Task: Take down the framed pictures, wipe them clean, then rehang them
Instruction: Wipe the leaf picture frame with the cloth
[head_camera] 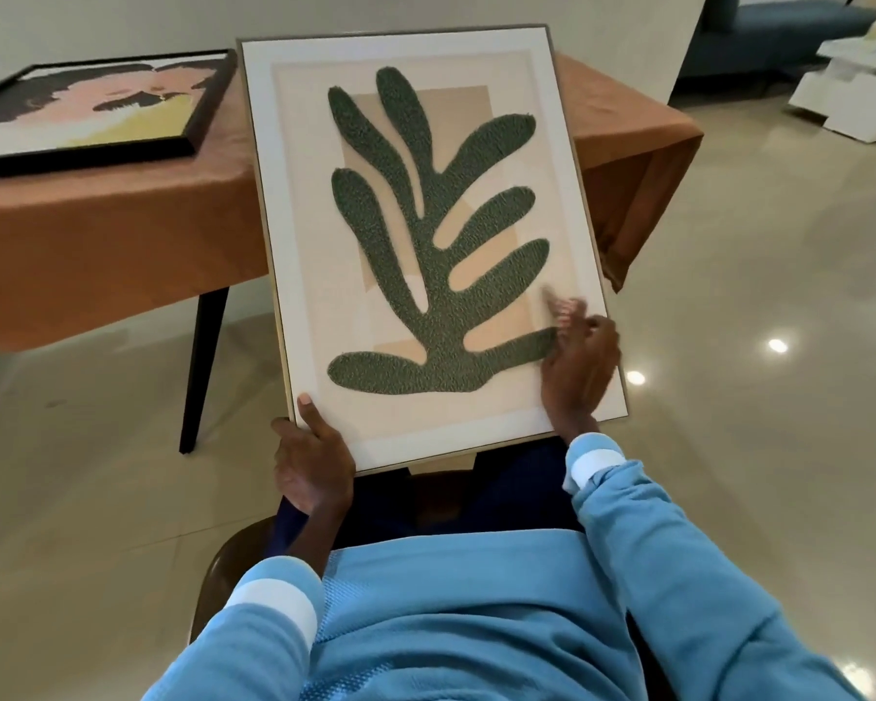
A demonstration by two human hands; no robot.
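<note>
A framed picture (567, 245) with a pale mat and a textured green leaf shape stands tilted on my lap, its top leaning toward the table. My left hand (312, 462) grips its lower left corner, thumb on the front and fingers behind. My right hand (580, 366) is on the glass near the lower right. It is blurred, with fingers curled around what looks like a small pale cloth (549, 301). A second picture in a black frame (193, 136), painted in pink, yellow and black, lies flat on the table at the left.
The table (97, 235) ahead has an orange-brown cloth and dark legs, and the leaf picture hides its middle. I sit on a dark chair (223, 564) over a glossy tiled floor. White boxes (850, 101) and a blue sofa (780, 32) stand at the far right.
</note>
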